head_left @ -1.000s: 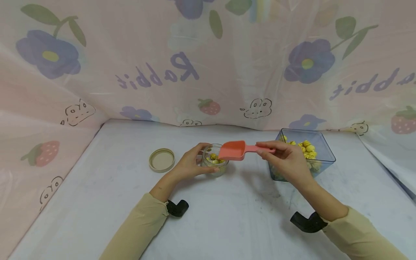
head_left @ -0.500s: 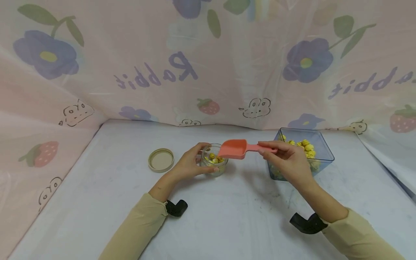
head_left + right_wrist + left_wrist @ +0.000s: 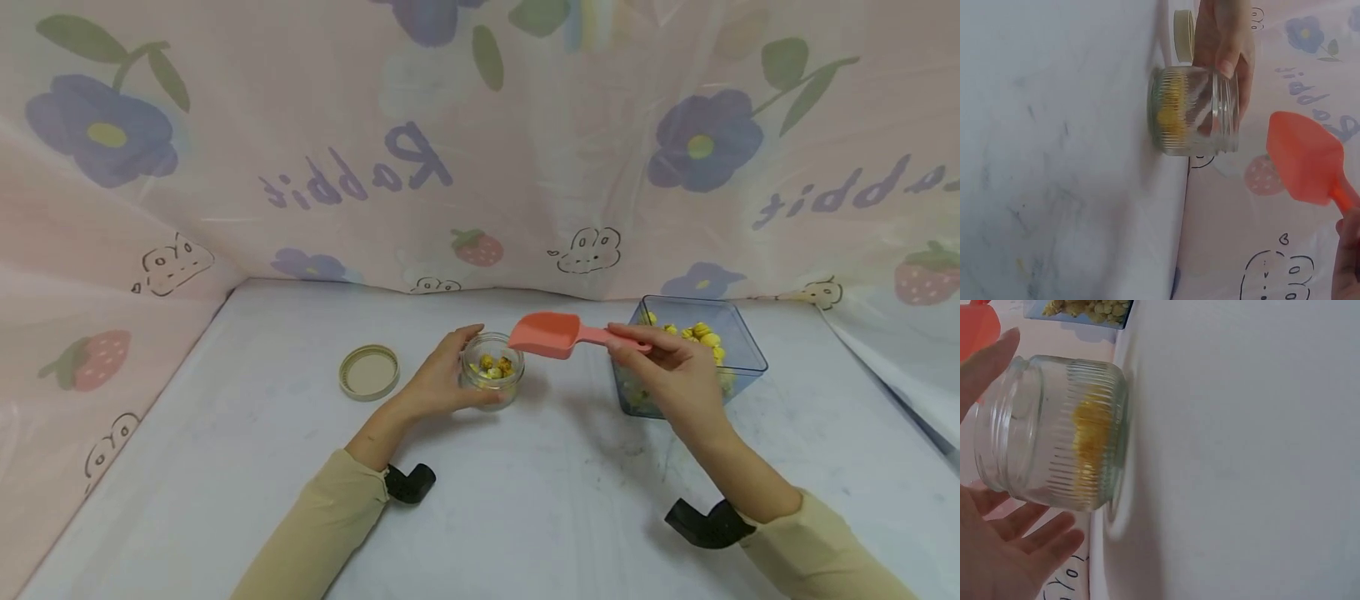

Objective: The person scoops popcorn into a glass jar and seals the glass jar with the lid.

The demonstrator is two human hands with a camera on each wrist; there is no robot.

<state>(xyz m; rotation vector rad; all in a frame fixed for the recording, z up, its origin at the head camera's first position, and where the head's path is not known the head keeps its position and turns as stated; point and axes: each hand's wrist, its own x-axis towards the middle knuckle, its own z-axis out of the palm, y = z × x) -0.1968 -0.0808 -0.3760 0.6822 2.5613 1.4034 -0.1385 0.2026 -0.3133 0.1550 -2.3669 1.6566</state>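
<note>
My left hand [image 3: 442, 379] holds a glass jar [image 3: 491, 394] that stands on the table, thumb on the near side and fingers around the far side. Yellow popcorn [image 3: 1092, 437] lies in the bottom of the jar, seen through its ribbed wall. My right hand [image 3: 678, 371] pinches the handle of a coral-pink scoop [image 3: 546, 335]. The scoop is raised, its tip close over the right edge of the jar's mouth, and no popcorn shows in its bowl. In the right wrist view the scoop [image 3: 1304, 156] is apart from the jar's threaded rim.
Behind my right hand stands a clear bluish bin [image 3: 738, 333] with more popcorn [image 3: 701, 332] in it. A round jar lid [image 3: 369, 372] lies left of my left hand. A printed curtain [image 3: 495, 150] closes off the back and left of the white table [image 3: 480, 517].
The scoop has lifted slightly and drawn to the right, off the jar's mouth, uncovering more of the popcorn inside. My left hand stays at the jar.
</note>
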